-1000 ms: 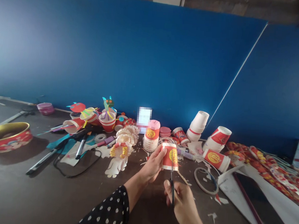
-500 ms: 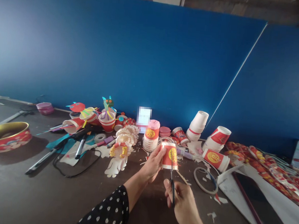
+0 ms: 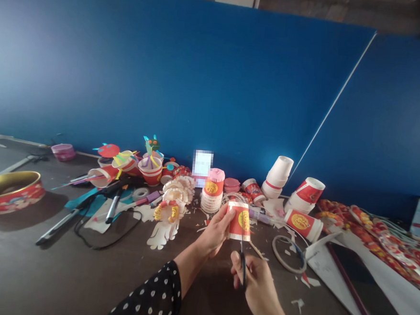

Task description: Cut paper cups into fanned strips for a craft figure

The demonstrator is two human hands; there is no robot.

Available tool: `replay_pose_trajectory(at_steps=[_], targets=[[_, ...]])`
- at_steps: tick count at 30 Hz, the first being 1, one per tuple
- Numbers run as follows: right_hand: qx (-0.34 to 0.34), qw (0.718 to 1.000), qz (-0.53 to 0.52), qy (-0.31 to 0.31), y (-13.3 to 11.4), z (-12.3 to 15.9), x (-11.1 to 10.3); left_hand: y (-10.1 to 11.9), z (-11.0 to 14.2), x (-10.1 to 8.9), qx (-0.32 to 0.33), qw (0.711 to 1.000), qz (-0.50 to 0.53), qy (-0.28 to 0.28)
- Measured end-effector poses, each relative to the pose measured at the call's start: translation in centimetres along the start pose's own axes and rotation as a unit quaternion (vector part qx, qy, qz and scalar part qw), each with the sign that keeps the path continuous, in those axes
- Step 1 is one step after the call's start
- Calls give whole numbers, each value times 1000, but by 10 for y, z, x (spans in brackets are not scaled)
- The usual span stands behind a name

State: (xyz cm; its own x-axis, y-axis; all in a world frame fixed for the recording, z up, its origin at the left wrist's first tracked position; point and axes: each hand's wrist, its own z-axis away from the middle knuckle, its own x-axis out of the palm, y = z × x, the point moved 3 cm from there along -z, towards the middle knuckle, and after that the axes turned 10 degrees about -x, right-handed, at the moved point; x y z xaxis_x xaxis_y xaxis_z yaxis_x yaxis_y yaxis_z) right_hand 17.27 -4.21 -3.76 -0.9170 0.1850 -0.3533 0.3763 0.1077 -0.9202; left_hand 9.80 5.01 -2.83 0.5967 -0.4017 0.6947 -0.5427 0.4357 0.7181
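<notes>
My left hand [image 3: 216,231] grips a red and white paper cup [image 3: 240,222] with a yellow emblem, holding it upright in the air above the table. My right hand [image 3: 254,288] holds black-handled scissors [image 3: 243,270] just below it. Their blades reach up into the cup's lower edge, and the tips are hidden by the cup. A black sleeve with white dots [image 3: 150,292] covers my left forearm.
Stacked white cups [image 3: 276,177], a pink-topped cup stack [image 3: 213,189] and paper scraps lie near my hands. Further off are a wire ring [image 3: 287,254], a phone on white paper [image 3: 362,288], marker pens [image 3: 113,207] and a red tin [image 3: 8,192].
My hands have shifted only slightly, and the cup sits a touch further right. The scissors stay at the cup's lower edge.
</notes>
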Motion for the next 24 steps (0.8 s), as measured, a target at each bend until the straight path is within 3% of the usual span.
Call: replay_pose_trajectory(at_steps=[24], targets=[[14,1000,-21,6,-2,2,-1,1,3,2,-9,999,-31,-22]])
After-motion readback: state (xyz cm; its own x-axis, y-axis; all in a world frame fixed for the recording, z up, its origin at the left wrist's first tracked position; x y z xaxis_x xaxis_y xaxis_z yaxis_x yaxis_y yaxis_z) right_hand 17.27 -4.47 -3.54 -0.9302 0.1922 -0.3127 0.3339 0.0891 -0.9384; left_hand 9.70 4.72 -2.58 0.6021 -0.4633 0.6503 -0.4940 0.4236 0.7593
